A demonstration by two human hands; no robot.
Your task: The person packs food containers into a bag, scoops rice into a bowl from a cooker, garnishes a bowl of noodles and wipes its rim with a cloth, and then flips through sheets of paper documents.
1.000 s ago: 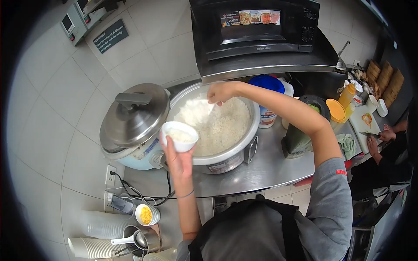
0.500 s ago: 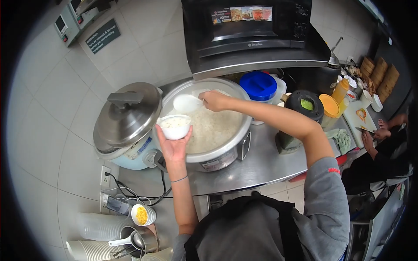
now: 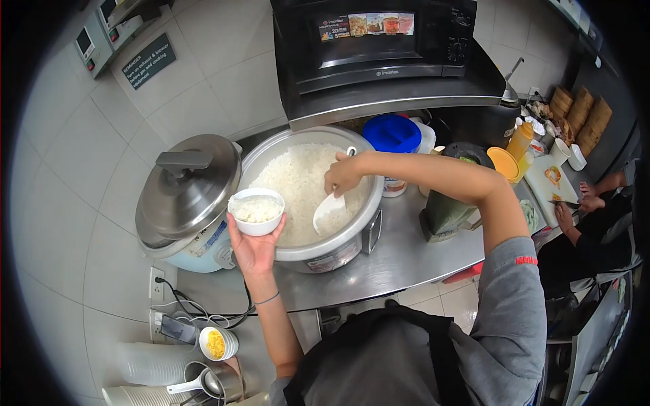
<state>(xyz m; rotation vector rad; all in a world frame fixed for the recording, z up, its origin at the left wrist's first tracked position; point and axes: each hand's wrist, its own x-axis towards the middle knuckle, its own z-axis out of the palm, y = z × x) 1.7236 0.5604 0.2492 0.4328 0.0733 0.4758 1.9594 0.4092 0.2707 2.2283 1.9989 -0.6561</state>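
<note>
Paddle slanting inside the cooker, bowl at its near-left rim

Landmark for these notes: the big rice cooker (image 3: pixel 306 254), lidless, with a broad bed of white rice (image 3: pixel 298 169) inside.

My right hand (image 3: pixel 344 176) is over the right half of the cooker, fingers closed on the white paddle (image 3: pixel 330 212). Handle end shows above my knuckles, toward the cooker's far-right rim; blade slopes down the other way, toward the near wall and a little left. Long axis therefore runs slantwise, far-right to near-left, steep rather than flat. Blade is low, at the rice; how deep its edge sits I cannot tell.

My left hand (image 3: pixel 254 252) is at the cooker's near-left rim, palm up, digits spread to both sides and clamped under the white bowl (image 3: pixel 256 215). Bowl is round, so no long axis worth noting; mouth faces up, rice heaped inside. It overlaps the cooker's rim in my view; whether it touches, I cannot tell.

Around the cooker: steel lid (image 3: pixel 193 183) on a second pot, just left; blue-lidded tub (image 3: pixel 393 133) close by, far right; microwave (image 3: pixel 372 40) above and behind. Well to the right, another person's hands (image 3: pixel 565 216) work at a cutting board (image 3: pixel 544 177) with a knife.
</note>
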